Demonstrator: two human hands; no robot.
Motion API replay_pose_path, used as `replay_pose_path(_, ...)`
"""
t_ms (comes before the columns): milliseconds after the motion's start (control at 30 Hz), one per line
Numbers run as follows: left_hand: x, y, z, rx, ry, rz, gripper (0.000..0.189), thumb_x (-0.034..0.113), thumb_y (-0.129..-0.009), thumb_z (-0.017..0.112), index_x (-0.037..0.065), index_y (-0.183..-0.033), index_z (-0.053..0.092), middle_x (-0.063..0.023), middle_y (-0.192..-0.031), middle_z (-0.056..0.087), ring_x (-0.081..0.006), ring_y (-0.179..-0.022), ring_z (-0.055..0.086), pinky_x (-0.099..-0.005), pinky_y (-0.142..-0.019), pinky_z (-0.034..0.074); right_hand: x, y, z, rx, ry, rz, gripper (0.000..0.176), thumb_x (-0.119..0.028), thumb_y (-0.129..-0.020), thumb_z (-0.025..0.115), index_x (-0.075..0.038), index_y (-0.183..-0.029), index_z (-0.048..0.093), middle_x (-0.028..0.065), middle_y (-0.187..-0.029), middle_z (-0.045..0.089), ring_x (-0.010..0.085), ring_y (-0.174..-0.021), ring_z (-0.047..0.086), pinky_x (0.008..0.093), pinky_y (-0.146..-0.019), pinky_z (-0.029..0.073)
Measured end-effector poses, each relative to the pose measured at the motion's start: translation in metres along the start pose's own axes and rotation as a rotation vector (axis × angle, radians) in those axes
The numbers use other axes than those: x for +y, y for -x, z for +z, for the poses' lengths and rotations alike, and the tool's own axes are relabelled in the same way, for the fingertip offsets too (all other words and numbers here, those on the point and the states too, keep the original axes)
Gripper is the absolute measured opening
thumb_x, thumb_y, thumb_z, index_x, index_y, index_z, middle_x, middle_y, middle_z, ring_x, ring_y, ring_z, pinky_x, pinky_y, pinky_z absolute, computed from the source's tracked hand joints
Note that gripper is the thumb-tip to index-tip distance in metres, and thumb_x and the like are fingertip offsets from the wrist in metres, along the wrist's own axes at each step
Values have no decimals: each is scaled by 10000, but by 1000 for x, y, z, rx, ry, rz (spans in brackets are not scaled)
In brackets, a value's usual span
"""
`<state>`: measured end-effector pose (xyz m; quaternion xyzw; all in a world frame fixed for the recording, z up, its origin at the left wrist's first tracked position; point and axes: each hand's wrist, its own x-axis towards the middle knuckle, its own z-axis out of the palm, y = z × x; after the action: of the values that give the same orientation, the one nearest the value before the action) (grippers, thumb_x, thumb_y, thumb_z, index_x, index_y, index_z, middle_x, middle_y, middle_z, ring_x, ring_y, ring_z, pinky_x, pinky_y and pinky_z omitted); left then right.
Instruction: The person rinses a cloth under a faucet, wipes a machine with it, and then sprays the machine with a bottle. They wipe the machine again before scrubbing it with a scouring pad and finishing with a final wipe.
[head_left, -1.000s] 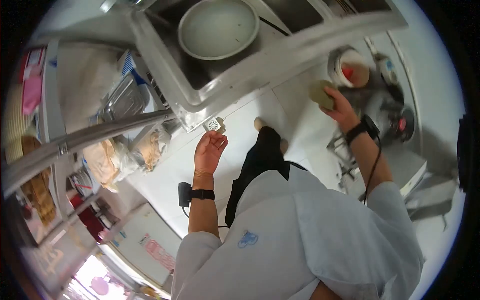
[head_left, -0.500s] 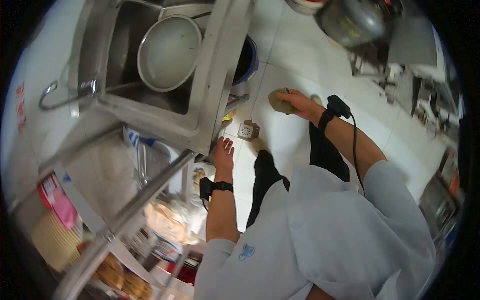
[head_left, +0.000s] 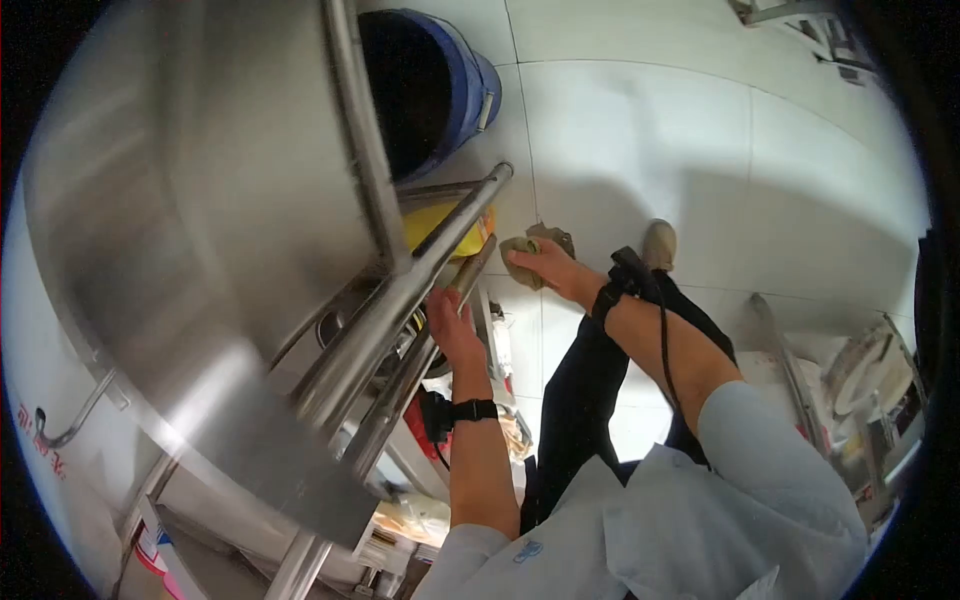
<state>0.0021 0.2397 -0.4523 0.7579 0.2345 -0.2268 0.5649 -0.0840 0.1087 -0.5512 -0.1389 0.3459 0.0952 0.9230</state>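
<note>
Tiled floor (head_left: 700,150), one blue bucket (head_left: 462,90), left hand (head_left: 452,325) fingers curled on rail (head_left: 480,262), right hand (head_left: 548,266) pinching one cloth (head_left: 518,248)

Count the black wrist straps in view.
2. The left wrist strap is by the steel rails; the right wrist strap sits just behind the right hand, which holds the cloth. None looks hidden.

No legible text, red marks (head_left: 24,420) unreadable, blue shirt emblem (head_left: 527,551) illegible

right hand (head_left: 548,266) clutches cloth (head_left: 519,247) | left hand (head_left: 452,326) on rail (head_left: 478,266)
</note>
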Motion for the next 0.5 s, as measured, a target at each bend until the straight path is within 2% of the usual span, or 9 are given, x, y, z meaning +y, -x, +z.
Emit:
replay_pose_path(67,-16,-41,8,-27,-111,21,374,251,-846,488,103,-1182,415,-61,-1154,459,-169,-1093,406,-357,-934,282,25,-29,-10,59,23,-25,436,-262,-771,634,0,-1088,489,66,-977,562,139,-837,542,283,-757,442)
replay_pose_path(133,-31,-72,17,95,-185,101,499,316,-850,501,103,-1265,323,-110,-1279,335,-240,-1171,334,-427,-1007,213,40,-58,-20,28,-111,32,377,-235,-801,595,-22,-1094,491,59,-991,558,137,-845,546,267,-755,449)
replay_pose_path(167,-44,-92,13,93,-182,108,512,309,-846,504,85,-1266,315,-108,-1315,299,-225,-1191,309,-385,-987,243,51,-70,-25,12,-131,38,377,-235,-801,595,-22,-1094,491,59,-991,558,137,-845,546,267,-755,449)
replay_pose_path(300,-74,-150,13,129,-279,157,510,303,-832,523,60,-1244,346,-92,-1273,355,-213,-1136,368,-351,-933,302,73,-101,-37,-131,-347,38,345,-216,-847,515,-54,-1147,461,40,-1004,559,125,-849,552,243,-735,462)
replay_pose_path(367,-93,-193,-11,-70,-367,276,422,282,-846,512,36,-1178,426,-98,-1277,364,-209,-1187,328,-360,-975,269,77,-111,-31,-237,-431,60,344,-239,-859,490,-61,-1152,459,20,-1003,563,114,-856,555,245,-730,464)
replay_pose_path(400,-100,-208,-19,-58,-378,271,422,282,-846,512,36,-1178,426,-98,-1277,364,-209,-1187,328,-360,-975,269,81,-118,-29,-239,-441,74,344,-239,-859,490,-61,-1152,459,20,-1003,563,114,-856,555,245,-730,464)
replay_pose_path(467,-114,-234,-34,-26,-768,362,375,235,-822,547,34,-1130,473,-126,-1275,379,-242,-1177,354,-391,-964,295,91,-127,-23,-233,-470,86,327,-243,-847,515,-62,-1119,495,17,-1003,570,115,-868,555,249,-751,457)
replay_pose_path(500,-107,-240,-29,-95,-1069,544,378,191,-784,583,37,-1116,486,-158,-1226,428,-276,-1149,390,-418,-951,314,93,-133,-22,-232,-479,92,327,-243,-847,515,-62,-1119,495,17,-1003,570,115,-868,555,249,-751,457)
